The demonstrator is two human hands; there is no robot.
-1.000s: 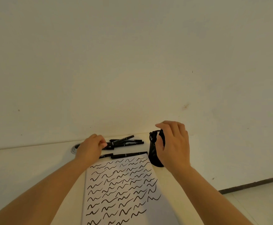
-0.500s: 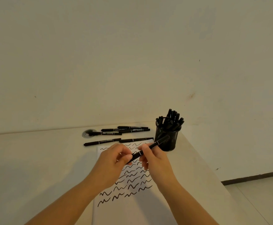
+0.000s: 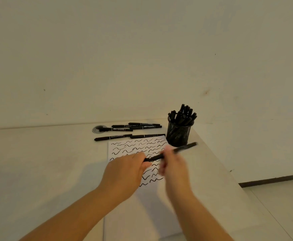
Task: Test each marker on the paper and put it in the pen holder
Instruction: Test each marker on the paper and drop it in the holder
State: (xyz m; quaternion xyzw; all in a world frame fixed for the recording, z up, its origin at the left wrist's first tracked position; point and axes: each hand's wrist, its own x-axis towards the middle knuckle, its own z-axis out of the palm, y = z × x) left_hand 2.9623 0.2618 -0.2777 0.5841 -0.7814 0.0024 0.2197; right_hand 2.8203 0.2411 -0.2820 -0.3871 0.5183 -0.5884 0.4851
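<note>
I have my left hand (image 3: pixel 124 173) curled round one end of a black marker (image 3: pixel 170 153), and my right hand (image 3: pixel 173 164) grips its shaft further along (that hand is blurred, so I cannot make out the fingers). The marker hangs tilted above the paper (image 3: pixel 135 171), its free end pointing toward the pen holder (image 3: pixel 179 134); I judge both hands are on it to pull the cap before a test stroke.

The paper, covered in black squiggles, lies near the table's (image 3: pixel 37 162) right edge. The mesh holder, crowded with markers, stands at the far right corner, just beyond the sheet. Six loose markers (image 3: pixel 135 126) lie along the far edge, one crossing a round grommet (image 3: pixel 98 129). A bare cream wall (image 3: pixel 142 58) rises behind; pale floor shows at right.
</note>
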